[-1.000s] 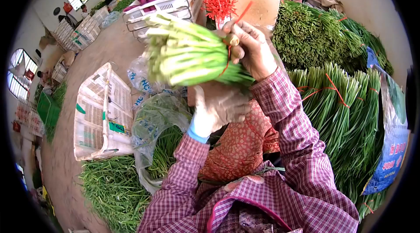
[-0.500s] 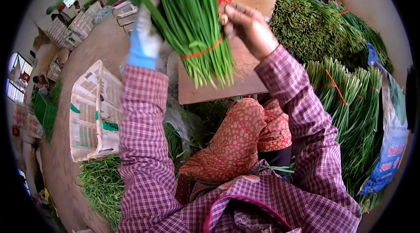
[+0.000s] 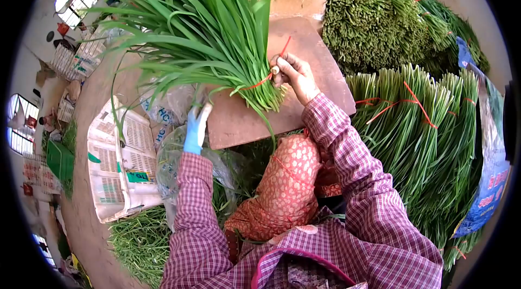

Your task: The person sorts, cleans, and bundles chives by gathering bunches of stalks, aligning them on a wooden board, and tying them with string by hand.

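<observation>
A large bunch of green chives (image 3: pixel 228 45) lies on the brown board (image 3: pixel 325 80), its cut ends towards me and its leaves fanning out to the far left. Around the stems near that end runs a red tie (image 3: pixel 285 46). My right hand (image 3: pixel 296 74) is closed in a pinch on the tie, against the right side of the bunch. At the board's left edge, below the drooping leaves, my left hand (image 3: pixel 197 126) in a white and blue glove has its fingers stretched out, holding nothing I can see.
Tied chive bunches (image 3: pixel 407 104) stand to my right beside a blue printed sheet (image 3: pixel 485 197), with a stack of bunches (image 3: pixel 369 28) behind. On my left are a white plastic crate (image 3: pixel 108 180), clear plastic bags (image 3: pixel 176 153) and loose greens (image 3: pixel 141 240) on the floor.
The chive bunch has come down from the air onto the board, tilting leftward. My left hand has let go and moved down towards me. My right hand has lowered, still at the tie.
</observation>
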Demonstrator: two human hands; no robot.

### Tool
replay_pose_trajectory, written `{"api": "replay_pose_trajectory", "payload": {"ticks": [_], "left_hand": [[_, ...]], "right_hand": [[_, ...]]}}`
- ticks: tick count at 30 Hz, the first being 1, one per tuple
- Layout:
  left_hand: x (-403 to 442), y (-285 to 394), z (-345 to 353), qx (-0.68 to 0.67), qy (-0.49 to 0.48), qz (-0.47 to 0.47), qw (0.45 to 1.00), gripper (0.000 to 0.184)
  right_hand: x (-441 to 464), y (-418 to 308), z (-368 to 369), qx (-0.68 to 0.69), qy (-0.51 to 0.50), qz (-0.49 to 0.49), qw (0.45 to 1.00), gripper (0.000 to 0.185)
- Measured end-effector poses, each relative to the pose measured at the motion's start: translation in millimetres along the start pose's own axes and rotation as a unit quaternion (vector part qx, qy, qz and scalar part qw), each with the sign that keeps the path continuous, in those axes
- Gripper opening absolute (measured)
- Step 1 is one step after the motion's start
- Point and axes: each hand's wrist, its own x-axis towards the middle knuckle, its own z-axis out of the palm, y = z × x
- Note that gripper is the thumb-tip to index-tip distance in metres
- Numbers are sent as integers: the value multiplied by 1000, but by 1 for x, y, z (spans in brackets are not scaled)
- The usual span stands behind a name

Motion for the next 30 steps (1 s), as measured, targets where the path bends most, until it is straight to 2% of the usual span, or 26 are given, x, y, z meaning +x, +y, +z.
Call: {"api": "replay_pose_trajectory", "payload": {"ticks": [2, 3, 4, 5, 6, 7, 9, 10, 13, 15, 17, 18, 20, 21, 23, 25, 27, 30], "left_hand": [[-2, -8, -6, 137, -6, -50, 989, 60], [-7, -6, 6, 139, -8, -53, 989, 60], [-12, -5, 19, 318, 18, 101, 943, 63], [-17, -5, 29, 477, 45, 250, 841, 66], [-13, -10, 34, 469, 37, 278, 837, 73], [-17, 1, 47, 500, 58, 262, 823, 77], [-13, 24, 65, 382, 17, 285, 879, 74], [-6, 21, 68, 381, 18, 286, 879, 74], [3, 32, 77, 267, -40, 296, 916, 65], [2, 48, 83, 140, -93, 241, 956, 55], [15, 45, 85, 14, -142, 210, 967, 54], [25, 40, 80, -141, -185, 98, 968, 51], [42, 35, 75, -123, -179, 128, 968, 42], [41, 52, 82, -61, -113, 205, 970, 37], [62, 36, 73, -145, -120, 130, 973, 39], [40, 82, 91, -180, -87, 154, 968, 37], [36, 96, 99, -194, -71, 58, 977, 37], [61, 108, 98, -157, -86, 149, 972, 29]], "right_hand": [[0, 5, -4, 22, 6, 1, 1000, 25], [-3, 9, -5, 45, 9, 5, 999, 25], [-3, 6, -4, 36, 16, 2, 999, 23], [-3, 7, -3, 37, 15, 2, 999, 23], [-3, 8, -4, 45, 13, 1, 999, 22], [-3, 8, -4, 52, 11, 0, 999, 22], [-3, 8, -4, 48, 9, 3, 999, 22], [-4, 7, -3, 40, 14, 2, 999, 22], [-8, 4, -2, 33, 18, 3, 999, 22], [-8, 5, -3, 35, 17, 7, 999, 23], [-7, 11, -4, 68, 8, -7, 998, 23], [-6, 11, -4, 68, 8, -8, 998, 23], [-5, 10, -3, 67, 7, 13, 998, 24], [-4, 12, -3, 67, 8, 13, 998, 24], [-1, 14, -2, 72, 14, 9, 997, 23], [4, 17, 0, 85, 15, 8, 996, 23], [9, 6, 8, 121, 36, 4, 992, 24], [18, -19, 13, 135, 47, -29, 989, 24]]}}
